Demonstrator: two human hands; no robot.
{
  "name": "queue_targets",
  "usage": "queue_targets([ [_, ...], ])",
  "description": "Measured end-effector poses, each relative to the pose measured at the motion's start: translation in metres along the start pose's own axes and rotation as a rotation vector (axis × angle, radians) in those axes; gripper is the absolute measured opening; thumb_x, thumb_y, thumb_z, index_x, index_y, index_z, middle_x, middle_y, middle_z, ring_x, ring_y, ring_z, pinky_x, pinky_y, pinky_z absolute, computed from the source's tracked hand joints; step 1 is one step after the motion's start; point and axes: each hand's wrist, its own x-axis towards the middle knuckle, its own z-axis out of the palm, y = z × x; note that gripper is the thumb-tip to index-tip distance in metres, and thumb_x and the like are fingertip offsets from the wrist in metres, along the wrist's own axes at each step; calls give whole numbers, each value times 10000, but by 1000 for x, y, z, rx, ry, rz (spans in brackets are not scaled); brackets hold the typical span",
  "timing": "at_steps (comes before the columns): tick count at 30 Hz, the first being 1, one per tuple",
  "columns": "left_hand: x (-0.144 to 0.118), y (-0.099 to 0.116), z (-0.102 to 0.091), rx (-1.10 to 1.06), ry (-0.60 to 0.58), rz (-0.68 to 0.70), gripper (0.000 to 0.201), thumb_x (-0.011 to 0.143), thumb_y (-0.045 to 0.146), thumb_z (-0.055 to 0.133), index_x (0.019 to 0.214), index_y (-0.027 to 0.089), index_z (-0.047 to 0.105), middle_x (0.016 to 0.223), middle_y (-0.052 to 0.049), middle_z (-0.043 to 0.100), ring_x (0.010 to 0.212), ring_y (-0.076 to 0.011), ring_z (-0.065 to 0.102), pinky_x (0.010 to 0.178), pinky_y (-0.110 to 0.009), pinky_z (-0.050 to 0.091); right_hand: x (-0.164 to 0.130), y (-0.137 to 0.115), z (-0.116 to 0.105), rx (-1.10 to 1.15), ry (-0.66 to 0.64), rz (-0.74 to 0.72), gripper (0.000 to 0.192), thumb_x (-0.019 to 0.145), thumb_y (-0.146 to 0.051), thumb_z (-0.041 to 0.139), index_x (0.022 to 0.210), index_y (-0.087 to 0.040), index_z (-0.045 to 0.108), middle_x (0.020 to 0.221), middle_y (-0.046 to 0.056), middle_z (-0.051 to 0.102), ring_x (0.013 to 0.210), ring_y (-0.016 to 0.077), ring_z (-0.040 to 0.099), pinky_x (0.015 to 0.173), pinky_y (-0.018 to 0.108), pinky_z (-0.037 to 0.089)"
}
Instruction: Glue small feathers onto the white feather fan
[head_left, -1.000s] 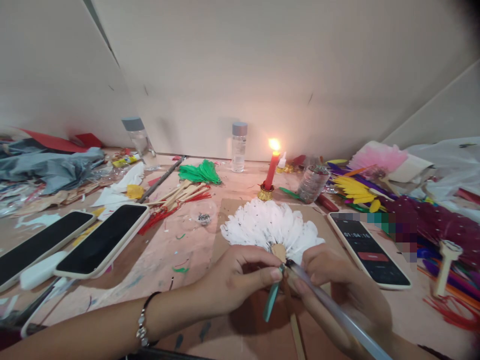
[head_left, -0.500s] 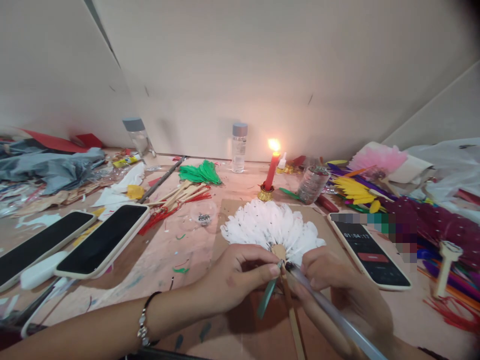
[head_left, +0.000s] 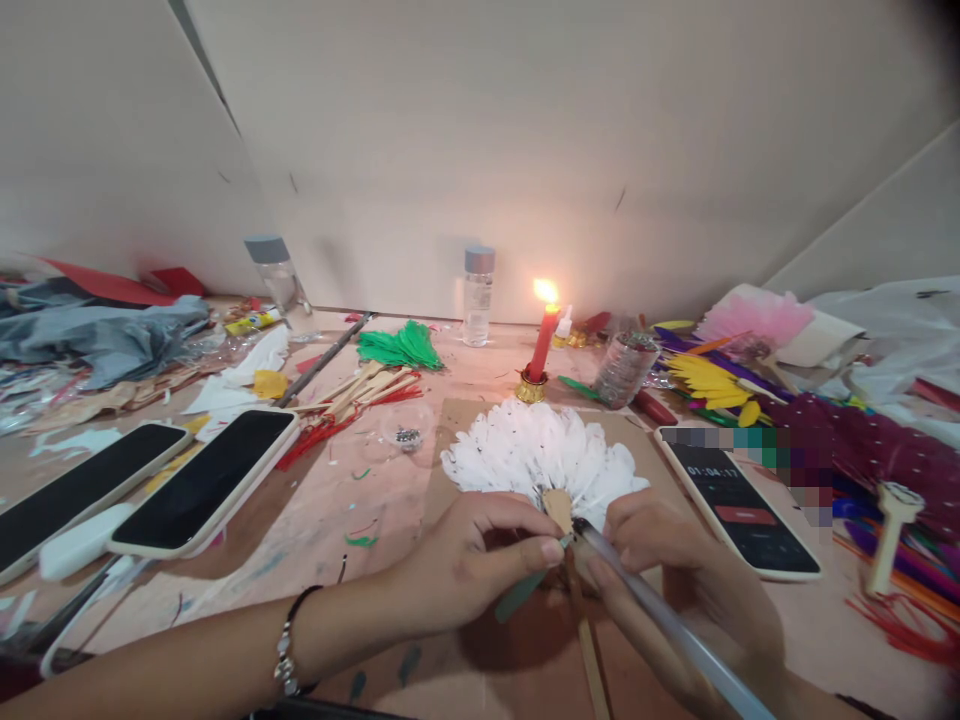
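Observation:
My left hand (head_left: 480,555) pinches a narrow green strip that looks like a feather (head_left: 520,597) between thumb and forefinger. Its pale end points right, close to the fan's handle. In my right hand (head_left: 682,570) is a translucent glue stick (head_left: 675,625), slanted, its dark tip almost touching the green strip's end. Below both hands lies a fan of white feathers (head_left: 547,445) flecked with dark spots. The fan's wooden handle (head_left: 589,655) runs toward me, and its wider wooden top (head_left: 557,507) covers the feather bases. My fingers partly hide the joint.
A lit red candle (head_left: 541,345) stands in a gold holder behind the fan. Brown cardboard (head_left: 457,425) lies beneath it. Phones (head_left: 210,485) rest at left, another phone (head_left: 742,505) at right. Green feathers (head_left: 400,345), a bottle (head_left: 478,300) and a small clear dish (head_left: 407,430) sit further back.
The green strip has swung: its lower end moved left and its pale end now points more to the right. The glue stick's tip has shifted slightly.

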Motion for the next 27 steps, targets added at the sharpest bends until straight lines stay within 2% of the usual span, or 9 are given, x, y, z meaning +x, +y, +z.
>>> queue_targets([
  [5, -1, 2, 0, -17, 33, 13, 360, 954, 492, 751, 889, 148, 835, 814, -85, 760, 725, -151, 644, 658, -244, 517, 1, -1, 0, -19, -6, -9, 321, 858, 62, 674, 973, -221, 576, 786, -30, 617, 740, 161, 611, 677, 330, 536],
  [11, -2, 1, -2, 3, 110, -56, 355, 905, 498, 788, 910, 147, 845, 855, -88, 758, 755, -157, 648, 683, -250, 522, 5, -3, 2, -24, -17, 1, 317, 851, 42, 660, 964, -237, 561, 755, -35, 605, 711, 167, 603, 647, 324, 534],
  [27, -2, 3, -1, -38, 58, -20, 359, 918, 497, 781, 846, 147, 819, 801, -81, 755, 718, -156, 644, 656, -249, 520, 7, -3, 2, -45, -7, -11, 311, 862, 43, 670, 959, -236, 576, 751, -30, 628, 712, 161, 616, 661, 316, 539],
])
